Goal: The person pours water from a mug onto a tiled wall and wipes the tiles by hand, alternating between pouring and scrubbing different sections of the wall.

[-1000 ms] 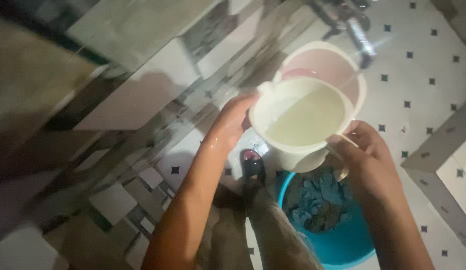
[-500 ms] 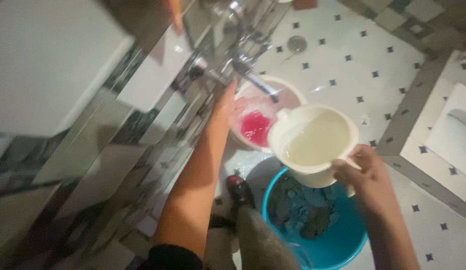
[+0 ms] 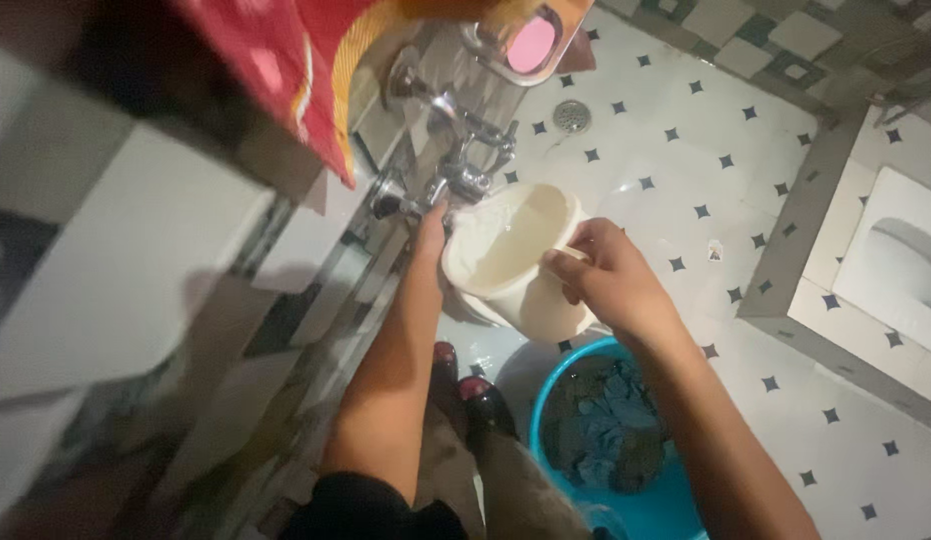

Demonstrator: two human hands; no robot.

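Tiled floor (image 3: pixel 686 130), white with small dark diamonds, is taking up most of the view; its upper and right stretches are lying open, a round drain (image 3: pixel 572 116) sitting near the top edge. A grey tile border is running along the floor's right side, edging a white raised slab (image 3: pixel 901 265). Red patterned cloth (image 3: pixel 286 60) is hanging over the top left, above the wall tiles. Blue tub (image 3: pixel 626 470) is standing at the floor's bottom edge, holding dark wet clothes (image 3: pixel 606 425).

Cream jug (image 3: pixel 511 260) is being held tilted just under the metal tap (image 3: pixel 456 175), above the tub's far rim. Right hand (image 3: pixel 611 275) is gripping the jug's handle, fingers curled tight round it. Left hand (image 3: pixel 431 230) is reaching up to the tap, touching it; fingers mostly hidden, cannot tell their set. A pink disc (image 3: pixel 533 45) is resting on a ledge near the top edge.
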